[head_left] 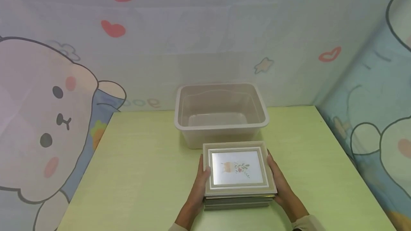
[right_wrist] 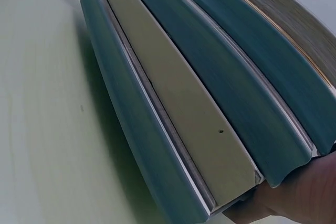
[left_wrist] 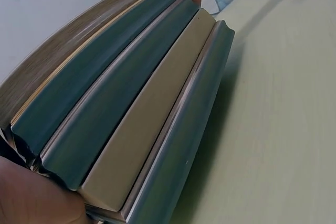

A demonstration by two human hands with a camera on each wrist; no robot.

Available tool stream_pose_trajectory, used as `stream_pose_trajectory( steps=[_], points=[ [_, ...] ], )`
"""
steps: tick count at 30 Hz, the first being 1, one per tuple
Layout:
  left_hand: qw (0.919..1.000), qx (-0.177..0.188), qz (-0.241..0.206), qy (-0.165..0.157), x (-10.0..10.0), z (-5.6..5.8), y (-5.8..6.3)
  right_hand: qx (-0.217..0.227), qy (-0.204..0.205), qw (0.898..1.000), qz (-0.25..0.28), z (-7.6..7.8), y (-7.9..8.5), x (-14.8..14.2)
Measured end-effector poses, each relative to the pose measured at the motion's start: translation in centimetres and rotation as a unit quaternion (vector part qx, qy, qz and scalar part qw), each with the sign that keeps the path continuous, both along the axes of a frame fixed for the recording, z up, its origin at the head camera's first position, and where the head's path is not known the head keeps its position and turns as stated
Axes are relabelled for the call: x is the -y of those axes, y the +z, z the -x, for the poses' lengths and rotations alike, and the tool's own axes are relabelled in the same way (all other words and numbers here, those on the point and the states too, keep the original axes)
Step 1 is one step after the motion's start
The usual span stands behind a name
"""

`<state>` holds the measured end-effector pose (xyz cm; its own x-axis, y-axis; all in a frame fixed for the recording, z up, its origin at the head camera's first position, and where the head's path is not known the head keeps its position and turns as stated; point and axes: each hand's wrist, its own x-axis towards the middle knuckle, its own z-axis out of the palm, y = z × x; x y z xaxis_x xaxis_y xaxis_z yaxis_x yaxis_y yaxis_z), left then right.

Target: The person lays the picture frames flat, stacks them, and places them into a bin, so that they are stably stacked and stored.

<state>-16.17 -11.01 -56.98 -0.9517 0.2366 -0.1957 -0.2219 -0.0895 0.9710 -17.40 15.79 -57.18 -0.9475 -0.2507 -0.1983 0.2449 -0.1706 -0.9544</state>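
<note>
A stack of several picture frames [head_left: 237, 202] is between my two hands at the near middle of the table. The top frame [head_left: 208, 186] is beige and lies face up, with a printed plant and animal-like figure behind its shiny pane. In both wrist views the stack's side shows green edges [left_wrist: 121, 90] and a tan edge [right_wrist: 178, 82]. My left hand [head_left: 199, 184] grips the left side, its thumb by the top frame's border. On the right side, my right hand [head_left: 282, 188] holds the stack. Fingers under or behind the frames are hidden.
Just beyond the stack, a whitish plastic bin [head_left: 221, 127] stands at the back of the table against a cartoon-printed curtain [head_left: 192, 27]. The pale yellow-green table [head_left: 135, 170] stretches out on both sides. More printed curtain [head_left: 369, 81] hangs along the right edge.
</note>
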Motion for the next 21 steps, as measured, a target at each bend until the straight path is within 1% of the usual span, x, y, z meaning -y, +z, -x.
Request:
stream_pose_trajectory(
  steps=[4,9,15,21],
  points=[
    [0.9999,-0.015,0.004,0.002,0.3,0.0,0.6,0.012,-0.003,1.000,-0.007,0.2,0.8,0.1],
    [0.9999,-0.016,0.002,0.000,0.5,0.0,1.1,0.027,-0.005,1.000,0.001,0.3,1.3,0.2],
    [0.9995,-0.026,0.001,0.018,0.6,-0.1,1.6,0.012,0.005,1.000,0.018,0.3,1.5,0.4],
    [0.9984,-0.043,0.024,0.027,0.7,0.2,1.8,-0.014,-0.001,0.999,0.030,0.3,1.6,0.6]
  ],
)
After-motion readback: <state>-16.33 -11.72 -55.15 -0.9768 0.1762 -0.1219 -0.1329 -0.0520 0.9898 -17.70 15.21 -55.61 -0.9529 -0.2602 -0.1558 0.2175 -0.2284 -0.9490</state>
